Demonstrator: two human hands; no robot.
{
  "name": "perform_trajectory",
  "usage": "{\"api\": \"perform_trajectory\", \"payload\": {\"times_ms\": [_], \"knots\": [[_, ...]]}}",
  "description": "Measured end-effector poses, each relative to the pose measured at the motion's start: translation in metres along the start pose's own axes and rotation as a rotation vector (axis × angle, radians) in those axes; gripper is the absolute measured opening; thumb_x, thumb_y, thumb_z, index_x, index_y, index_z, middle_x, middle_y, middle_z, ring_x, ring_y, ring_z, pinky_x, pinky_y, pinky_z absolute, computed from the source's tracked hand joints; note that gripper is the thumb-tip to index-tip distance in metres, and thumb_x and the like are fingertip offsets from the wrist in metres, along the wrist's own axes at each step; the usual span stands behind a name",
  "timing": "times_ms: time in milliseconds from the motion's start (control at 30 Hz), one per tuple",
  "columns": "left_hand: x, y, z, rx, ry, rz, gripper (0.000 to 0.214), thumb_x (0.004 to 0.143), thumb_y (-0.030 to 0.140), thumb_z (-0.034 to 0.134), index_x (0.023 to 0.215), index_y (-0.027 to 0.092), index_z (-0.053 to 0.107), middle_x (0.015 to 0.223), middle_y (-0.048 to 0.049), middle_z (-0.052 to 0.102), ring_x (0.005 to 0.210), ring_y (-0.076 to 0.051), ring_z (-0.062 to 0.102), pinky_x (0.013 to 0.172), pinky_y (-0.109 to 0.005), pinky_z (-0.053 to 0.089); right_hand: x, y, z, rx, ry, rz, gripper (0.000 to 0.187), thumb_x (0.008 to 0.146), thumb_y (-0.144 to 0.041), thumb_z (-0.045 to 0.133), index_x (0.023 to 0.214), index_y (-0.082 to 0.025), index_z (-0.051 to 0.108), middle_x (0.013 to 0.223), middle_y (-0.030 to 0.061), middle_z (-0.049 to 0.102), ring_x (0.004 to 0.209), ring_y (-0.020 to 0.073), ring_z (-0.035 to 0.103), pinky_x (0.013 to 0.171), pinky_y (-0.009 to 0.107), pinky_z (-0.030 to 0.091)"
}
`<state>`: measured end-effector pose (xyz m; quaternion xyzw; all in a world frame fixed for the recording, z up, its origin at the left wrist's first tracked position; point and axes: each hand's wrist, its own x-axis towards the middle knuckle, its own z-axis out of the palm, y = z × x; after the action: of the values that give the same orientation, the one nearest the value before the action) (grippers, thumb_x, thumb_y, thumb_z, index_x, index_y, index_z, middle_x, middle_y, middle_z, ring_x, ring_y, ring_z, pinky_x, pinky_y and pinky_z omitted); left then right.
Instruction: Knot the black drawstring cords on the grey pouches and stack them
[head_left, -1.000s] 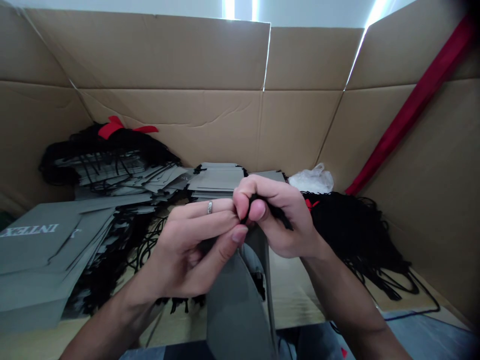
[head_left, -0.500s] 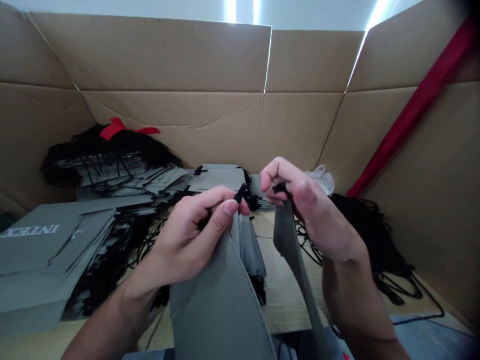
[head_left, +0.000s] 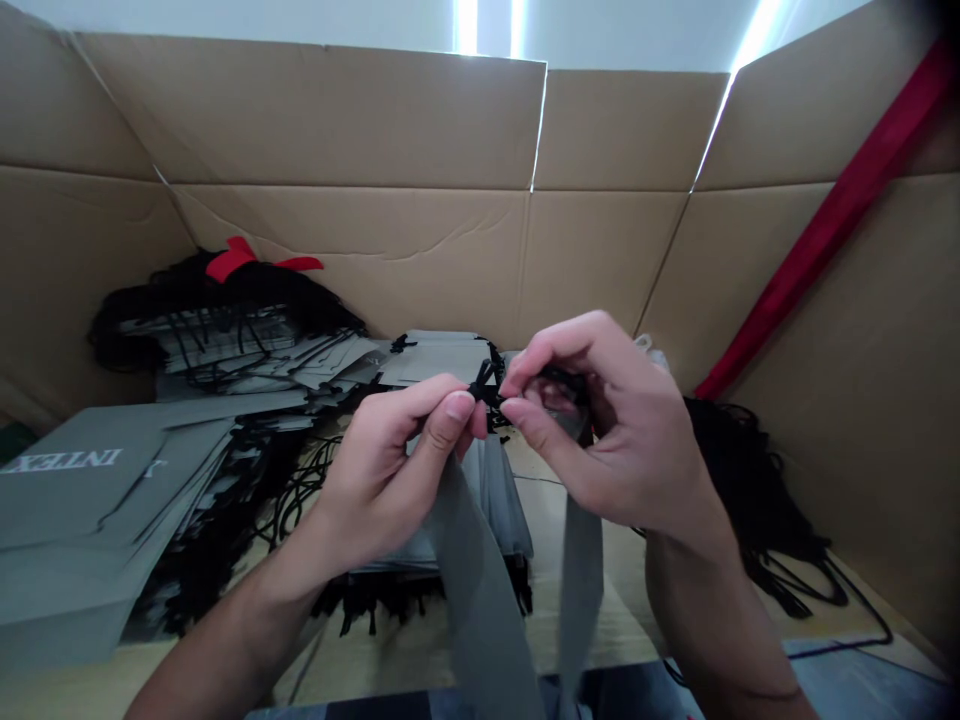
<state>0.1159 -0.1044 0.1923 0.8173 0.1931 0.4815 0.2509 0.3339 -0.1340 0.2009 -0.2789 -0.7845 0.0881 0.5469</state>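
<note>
Left hand (head_left: 412,450) and right hand (head_left: 630,440), above the table (head_left: 624,595): both ungloved, with slender fingers and short, rounded thumbnails. Left forearm (head_left: 232,620) and right forearm (head_left: 720,610), over the table's near edge: bare, smooth in outline; the right crossed by a thin dark line, crease or band indeterminable. Below the table's edge: dark blue clothing (head_left: 622,690), detail indistinct.

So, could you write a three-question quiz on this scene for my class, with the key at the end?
1. What does the left hand pinch at its fingertips?
A) black cord
B) scissors
C) a pen

2. True or false: a grey piece hangs below the right hand.

3. Fill the gap: the long band slanting across the right of the picture is ____.

Key: 1 A; 2 true; 3 red.
</note>
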Motion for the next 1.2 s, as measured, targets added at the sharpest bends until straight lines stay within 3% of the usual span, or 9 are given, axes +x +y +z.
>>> {"api": "perform_trajectory", "payload": {"times_ms": [167, 367, 467, 567, 633, 833, 1033, 1200], "knots": [[0.000, -0.003, 0.003, -0.030, -0.012, 0.009, 0.040, 0.115, 0.032, 0.053, 0.080, 0.018, 0.063, 0.069, 0.0009, 0.058, 0.061, -0.010, 0.051, 0.055, -0.026, 0.039, 0.004, 0.003, 0.009, -0.136, 0.020, -0.185, 0.015, 0.097, -0.012, 0.077, 0.107, -0.021, 0.071, 0.103, 0.0020, 0.077, 0.082, 0.0142, 0.063, 0.080, 0.029, 0.057], [0.000, -0.003, -0.003, -0.132, -0.125, -0.042, 0.047, 0.116, 0.036, 0.049, 0.073, 0.018, 0.058, 0.065, 0.0015, 0.055, 0.062, -0.011, 0.052, 0.057, -0.025, 0.041, 0.004, 0.007, 0.008, -0.081, 0.001, -0.197, 0.015, 0.096, -0.009, 0.076, 0.109, -0.017, 0.075, 0.104, 0.0026, 0.077, 0.079, 0.0098, 0.063, 0.076, 0.024, 0.056], [0.000, -0.003, -0.004, -0.056, -0.131, -0.046, 0.042, 0.115, 0.034, 0.053, 0.079, 0.017, 0.066, 0.071, 0.0014, 0.062, 0.065, -0.010, 0.056, 0.060, -0.022, 0.044, 0.004, 0.006, 0.006, -0.073, -0.009, -0.186, 0.013, 0.094, -0.006, 0.077, 0.104, -0.015, 0.075, 0.098, 0.0007, 0.076, 0.080, 0.0077, 0.064, 0.074, 0.020, 0.055], [0.000, -0.008, -0.005, 0.021, 0.067, 0.070, 0.005, 0.105, 0.022, 0.071, 0.103, 0.019, 0.074, 0.093, -0.0005, 0.074, 0.083, -0.011, 0.069, 0.074, -0.021, 0.055, 0.005, 0.004, 0.003, -0.099, -0.009, -0.151, 0.013, 0.091, -0.004, 0.077, 0.101, -0.013, 0.075, 0.095, -0.0005, 0.075, 0.080, 0.0059, 0.064, 0.075, 0.017, 0.054], [0.000, -0.011, -0.008, 0.074, 0.116, 0.181, 0.016, 0.099, 0.012, 0.076, 0.113, 0.021, 0.075, 0.104, -0.0019, 0.078, 0.094, -0.013, 0.074, 0.083, -0.023, 0.059, 0.005, 0.003, 0.001, -0.105, -0.021, -0.145, 0.014, 0.090, -0.003, 0.077, 0.100, -0.012, 0.076, 0.094, -0.0005, 0.075, 0.079, 0.0049, 0.064, 0.074, 0.016, 0.053], [-0.005, -0.010, -0.018, 0.387, 0.076, 0.435, 0.026, 0.092, 0.002, 0.081, 0.112, 0.018, 0.076, 0.097, -0.0010, 0.081, 0.085, -0.009, 0.077, 0.081, -0.018, 0.059, 0.006, 0.003, -0.004, -0.093, -0.104, -0.138, 0.013, 0.090, 0.000, 0.075, 0.100, -0.009, 0.079, 0.092, 0.0010, 0.076, 0.077, 0.0040, 0.065, 0.074, 0.013, 0.054], [-0.007, -0.009, -0.019, 0.477, 0.054, 0.524, 0.026, 0.092, 0.001, 0.082, 0.113, 0.015, 0.075, 0.099, -0.0017, 0.082, 0.089, -0.007, 0.078, 0.086, -0.015, 0.059, 0.003, 0.003, -0.007, -0.115, -0.145, -0.147, 0.013, 0.092, -0.002, 0.074, 0.102, -0.009, 0.079, 0.096, 0.0028, 0.076, 0.082, 0.0056, 0.067, 0.079, 0.014, 0.055], [-0.011, -0.011, -0.020, 0.578, 0.037, 0.582, 0.021, 0.092, 0.004, 0.083, 0.109, 0.014, 0.075, 0.103, -0.0021, 0.081, 0.088, -0.010, 0.077, 0.082, -0.018, 0.060, 0.001, 0.005, -0.005, -0.121, -0.190, -0.184, 0.013, 0.093, -0.001, 0.070, 0.102, -0.008, 0.076, 0.099, 0.0065, 0.077, 0.088, 0.0099, 0.069, 0.083, 0.020, 0.056]]}}
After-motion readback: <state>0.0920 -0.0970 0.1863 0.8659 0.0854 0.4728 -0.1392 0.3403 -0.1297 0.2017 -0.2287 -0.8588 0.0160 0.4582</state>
